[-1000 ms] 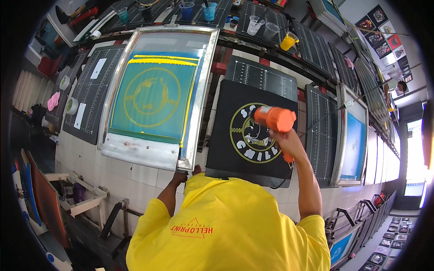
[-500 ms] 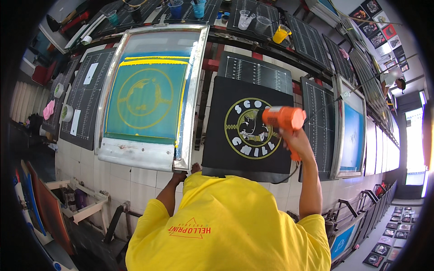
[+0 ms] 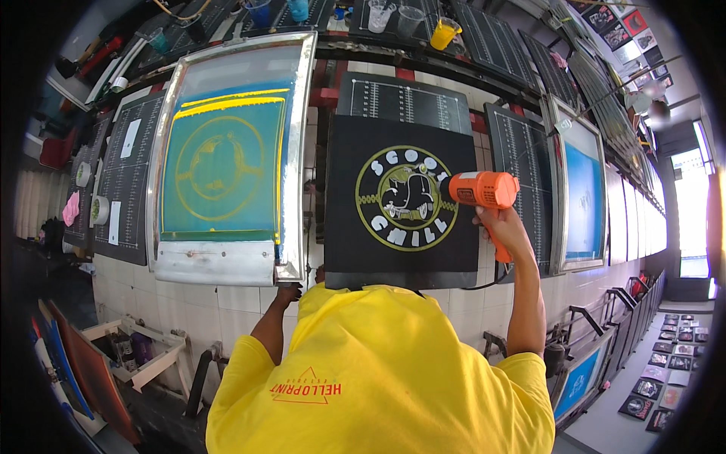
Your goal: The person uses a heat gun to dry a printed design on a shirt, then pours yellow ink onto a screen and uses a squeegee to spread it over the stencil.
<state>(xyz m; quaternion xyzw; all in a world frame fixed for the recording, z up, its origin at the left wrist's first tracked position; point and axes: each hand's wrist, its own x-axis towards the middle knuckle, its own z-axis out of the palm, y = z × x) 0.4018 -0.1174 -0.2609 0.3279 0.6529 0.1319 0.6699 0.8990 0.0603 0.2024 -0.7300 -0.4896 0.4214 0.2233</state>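
My right hand (image 3: 499, 229) is closed round the handle of an orange heat gun (image 3: 485, 190). Its nozzle points left over a black fabric panel (image 3: 349, 250), which carries a round green and white print with a scooter drawing. The panel lies on a dark printing board (image 3: 406, 104) with white ruled lines. My left hand (image 3: 288, 293) is low beside the near right corner of a metal-framed printing screen (image 3: 161, 144); its fingers are mostly hidden there. On the screen's teal mesh, yellow ink lies in a thick band toward the far end and along the right side.
A second framed screen with blue mesh (image 3: 584, 204) stands at the right. Cups of ink, one a yellow cup (image 3: 445, 33), line the far boards. Several ruled boards (image 3: 130, 178) flank the work. A cable trails below the heat gun.
The heat gun has moved right relative to the print, uncovering the scooter drawing. The whole view has shifted, so the screen and panel appear further left and higher.
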